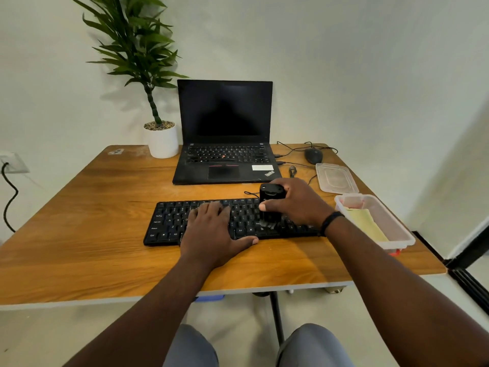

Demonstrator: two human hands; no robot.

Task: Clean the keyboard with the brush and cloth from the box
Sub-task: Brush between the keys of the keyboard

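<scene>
Head camera, looking down at a wooden desk [92, 234]: a black keyboard [169, 221] lies near the front edge, its long axis running side to side, parallel to that edge. The left hand [211, 229] rests flat on the keyboard's left-middle keys, fingers straight and pointing toward the back edge, thumb stretched along the front rim, seemingly steadying it. The right hand [296, 202] is curled around a black upright brush [270, 202], bristles down and touching the keys of the keyboard's right half. The bristle end looks blurred, so its exact contact row cannot be told. The unbrushed length of keyboard lies to the left of the brush, toward the left hand, so any sweep would likely run along the long axis. At the right edge of the desk, just beside the right forearm, stands an open clear plastic box [402, 234] holding a yellow cloth [367, 223]. The right hand is much nearer the box than the left. The box's lid [336, 178] lies behind it. Toward the back edge sit an open laptop [225, 115], a potted plant [162, 140] at its left, and a mouse [313, 155] at its right
</scene>
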